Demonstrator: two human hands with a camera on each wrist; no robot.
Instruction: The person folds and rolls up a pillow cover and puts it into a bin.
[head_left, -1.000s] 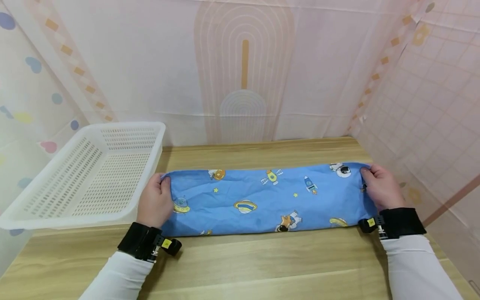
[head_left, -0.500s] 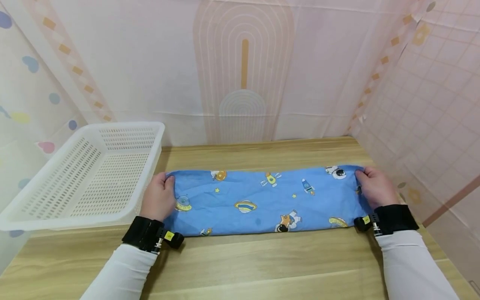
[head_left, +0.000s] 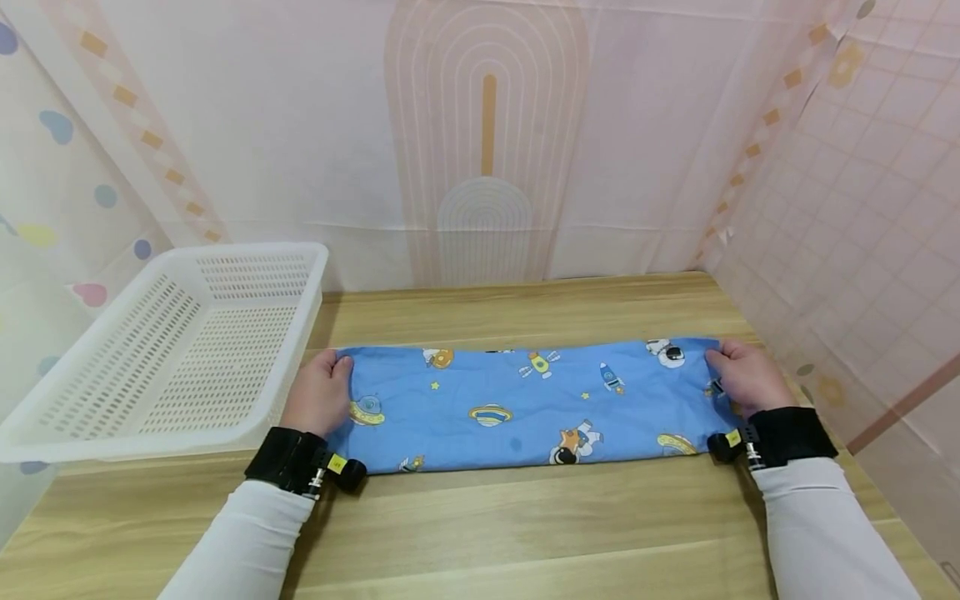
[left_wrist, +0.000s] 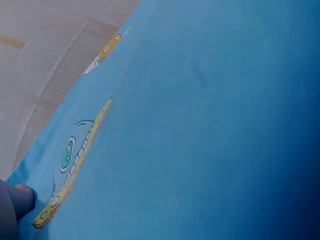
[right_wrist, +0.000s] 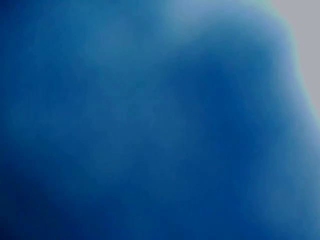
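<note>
Head view: a folded blue cloth (head_left: 525,408) printed with rockets and astronauts is laid flat across the middle of the wooden table (head_left: 487,533). Its left end is pinched by the left hand (head_left: 321,402), its right end by the right hand (head_left: 738,379). A white basket (head_left: 161,346) is seen at centre left.

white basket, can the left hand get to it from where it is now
Probably yes. The left hand grips the blue cloth's left end right beside the white basket, and nothing lies between them; it would have to let go of the cloth first.
</note>
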